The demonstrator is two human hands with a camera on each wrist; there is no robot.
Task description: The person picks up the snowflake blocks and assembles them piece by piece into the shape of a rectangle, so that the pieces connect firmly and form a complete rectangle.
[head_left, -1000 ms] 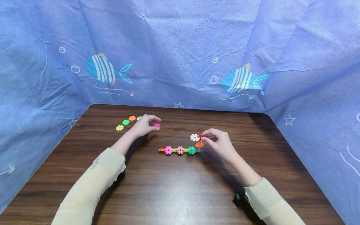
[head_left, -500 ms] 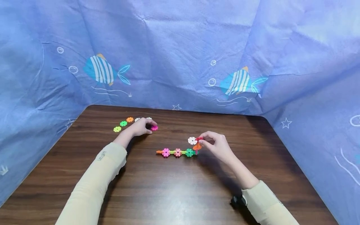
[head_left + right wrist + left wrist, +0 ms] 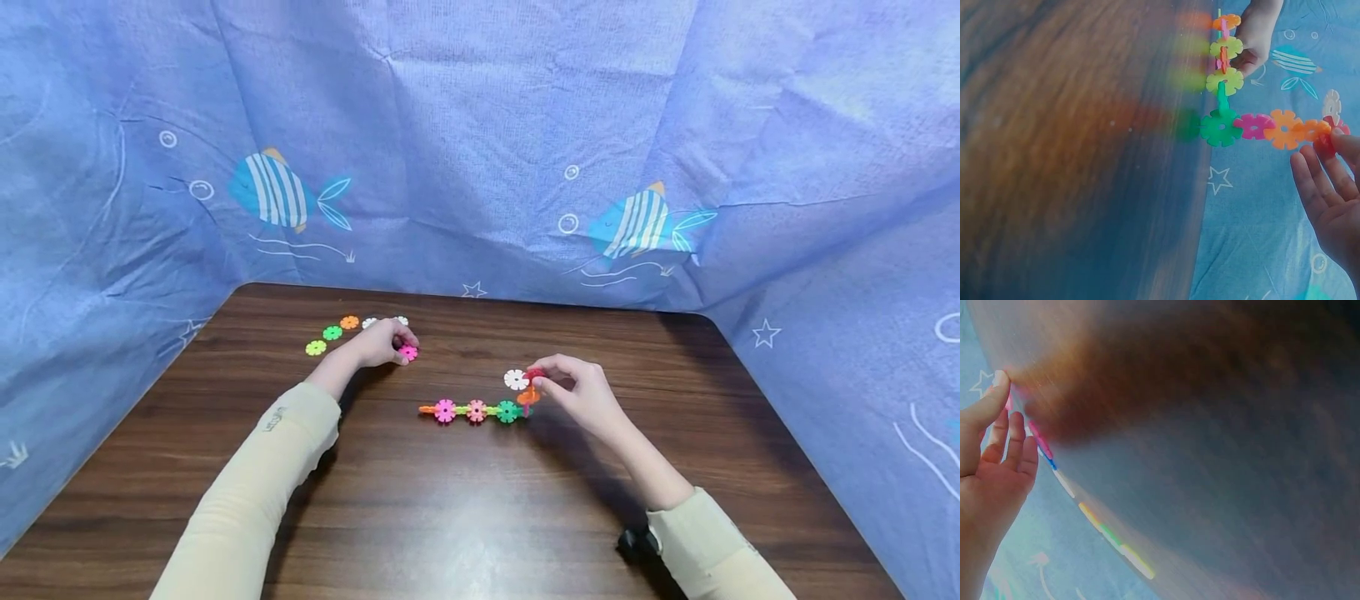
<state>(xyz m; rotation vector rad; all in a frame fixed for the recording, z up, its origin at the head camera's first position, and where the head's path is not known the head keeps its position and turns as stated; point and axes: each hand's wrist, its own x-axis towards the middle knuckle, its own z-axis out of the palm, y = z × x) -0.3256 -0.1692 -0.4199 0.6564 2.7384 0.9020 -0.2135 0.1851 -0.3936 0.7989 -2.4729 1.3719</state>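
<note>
The left hand [image 3: 375, 342] reaches to the far left part of the surface [image 3: 480, 517], its thumb and forefinger pinching a pink disc [image 3: 408, 353] with a notched rim. Near it, curving away to the left, lie a white disc [image 3: 401, 321], another white one [image 3: 370, 323], then orange [image 3: 349, 322], green [image 3: 332, 332] and yellow [image 3: 316, 347] discs. In the left wrist view a further pink piece [image 3: 1041, 440] and a bit of blue [image 3: 1054, 464] show at the fingers (both too edge-on to make out well).

The right hand [image 3: 581, 387] grips a red disc [image 3: 534, 375] between thumb and fingers, the other fingers extended below it in the right wrist view. This red disc belongs to a joined chain: a white disc [image 3: 516, 380] is slotted into it on one side, and two orange discs [image 3: 1284, 129] and a magenta one [image 3: 1254, 126] run down to a green disc [image 3: 1221, 127]. From that corner a straight row on the surface goes left through green, salmon and pink discs [image 3: 445, 411], with yellow-green links [image 3: 461, 411] between them, to an orange end piece [image 3: 427, 409].

Behind hangs a blue curtain [image 3: 480, 150] printed with striped fish [image 3: 277, 190].
</note>
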